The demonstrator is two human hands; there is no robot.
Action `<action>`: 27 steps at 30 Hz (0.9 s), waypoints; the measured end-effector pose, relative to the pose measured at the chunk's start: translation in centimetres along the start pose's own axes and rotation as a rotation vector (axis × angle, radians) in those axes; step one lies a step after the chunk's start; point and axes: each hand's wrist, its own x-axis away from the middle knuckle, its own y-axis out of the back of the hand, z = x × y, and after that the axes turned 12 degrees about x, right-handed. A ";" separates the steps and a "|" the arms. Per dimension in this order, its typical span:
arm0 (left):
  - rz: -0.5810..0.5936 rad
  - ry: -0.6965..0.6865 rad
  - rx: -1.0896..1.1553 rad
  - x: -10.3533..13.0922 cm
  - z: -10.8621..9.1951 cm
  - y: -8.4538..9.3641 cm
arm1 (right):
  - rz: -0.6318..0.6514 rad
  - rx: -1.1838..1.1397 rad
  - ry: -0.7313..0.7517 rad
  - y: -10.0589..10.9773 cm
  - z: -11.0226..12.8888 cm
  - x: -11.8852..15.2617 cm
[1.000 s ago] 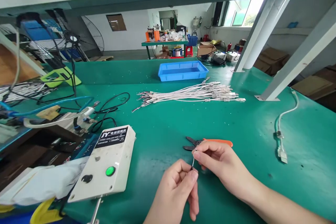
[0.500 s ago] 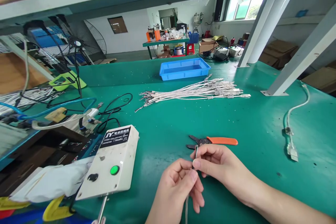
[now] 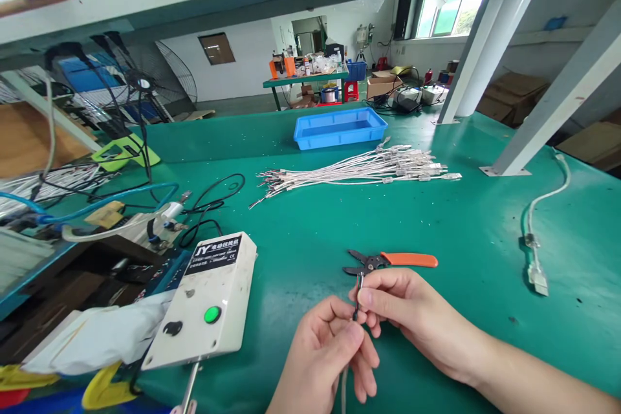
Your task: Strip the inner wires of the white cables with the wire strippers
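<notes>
Between my hands, near the front of the green table, is the stripped end of a thin cable (image 3: 344, 383), its fine inner wires (image 3: 359, 282) pointing up. My left hand (image 3: 330, 349) pinches the cable just below the wires between thumb and forefinger, and the cable hangs down past the palm. My right hand (image 3: 412, 310) pinches the wires with thumb and forefinger. Just beyond the fingertips lie wire strippers (image 3: 373, 262) with an orange handle and spread jaws. Farther back rests a bundle of white USB cables (image 3: 334, 171), bare wire ends to the left, plugs to the right.
A white control box (image 3: 208, 297) with a lit green button stands at left, beside tubes and black leads. A blue tray (image 3: 339, 139) sits behind the bundle. One USB cable (image 3: 533, 239) lies at right, near the metal shelf legs (image 3: 543, 90).
My right fingers have slid slightly down and left along the wires, so more of the wire tips and a dark piece at their base show. The left hand stays nearly in place.
</notes>
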 end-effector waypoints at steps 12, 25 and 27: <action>0.031 -0.015 0.110 0.1 -0.1 -0.5 | 0.007 -0.025 0.006 -0.3 0.4 0.0; 0.008 0.007 0.111 0.2 -0.1 -0.7 | -0.042 -0.024 -0.035 -0.5 0.2 0.2; 0.015 0.008 0.117 0.2 0.1 -0.5 | -0.047 -0.026 -0.038 -0.5 0.2 0.1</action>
